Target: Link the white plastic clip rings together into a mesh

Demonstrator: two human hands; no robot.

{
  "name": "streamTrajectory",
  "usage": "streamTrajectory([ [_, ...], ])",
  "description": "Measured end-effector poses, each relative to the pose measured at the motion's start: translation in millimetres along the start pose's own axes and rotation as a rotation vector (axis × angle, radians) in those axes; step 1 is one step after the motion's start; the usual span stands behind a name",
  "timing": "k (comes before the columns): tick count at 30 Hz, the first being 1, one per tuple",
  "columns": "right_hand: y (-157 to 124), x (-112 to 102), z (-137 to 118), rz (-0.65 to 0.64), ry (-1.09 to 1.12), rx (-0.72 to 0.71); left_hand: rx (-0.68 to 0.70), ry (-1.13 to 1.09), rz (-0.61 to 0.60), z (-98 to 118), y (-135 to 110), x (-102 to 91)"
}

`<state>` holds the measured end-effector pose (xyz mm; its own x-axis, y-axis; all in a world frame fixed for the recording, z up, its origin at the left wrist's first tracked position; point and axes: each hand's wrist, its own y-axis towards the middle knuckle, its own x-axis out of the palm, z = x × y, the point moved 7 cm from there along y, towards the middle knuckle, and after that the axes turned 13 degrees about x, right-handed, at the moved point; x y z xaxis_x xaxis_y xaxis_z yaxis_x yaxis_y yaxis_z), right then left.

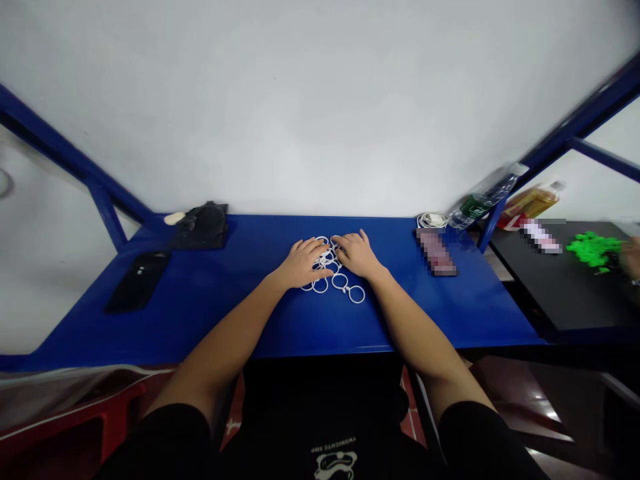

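A blue table (200, 333) is spanned by two forearms, with a left hand (303, 262) and a right hand (356, 254) laid over white rings (327, 259).
At the table's right rear a clear bottle (483, 200) is seen tilted; at the left, a dark flat device (138, 283) is set before a black pouch (203, 227). The left fingers are stretched flat, thumb well apart, over the rings; the right ones are spread and slightly bent, and whether a ring is pinched there cannot be told. The rings are heaped between and under both hands, two being exposed nearer the front edge.
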<state>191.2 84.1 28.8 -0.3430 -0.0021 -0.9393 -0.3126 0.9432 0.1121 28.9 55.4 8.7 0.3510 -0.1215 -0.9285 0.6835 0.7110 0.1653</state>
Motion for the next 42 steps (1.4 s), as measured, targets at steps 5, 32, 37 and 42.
streamTrajectory([
  [5, -1, 0, 6, -0.01, -0.004, 0.01, -0.014, 0.103, 0.018, 4, 0, 0.1],
  [32, -9, -6, 0, 0.243, 0.589, 0.04, -0.154, 0.1, 0.405, 11, 6, -22.1],
  [37, -13, -22, 6, 0.382, 0.547, 0.065, -0.141, 0.066, 0.436, 10, 7, -21.8],
  [42, -16, -34, 8, 0.441, 0.518, 0.065, -0.141, 0.031, 0.474, 9, 5, -24.7],
])
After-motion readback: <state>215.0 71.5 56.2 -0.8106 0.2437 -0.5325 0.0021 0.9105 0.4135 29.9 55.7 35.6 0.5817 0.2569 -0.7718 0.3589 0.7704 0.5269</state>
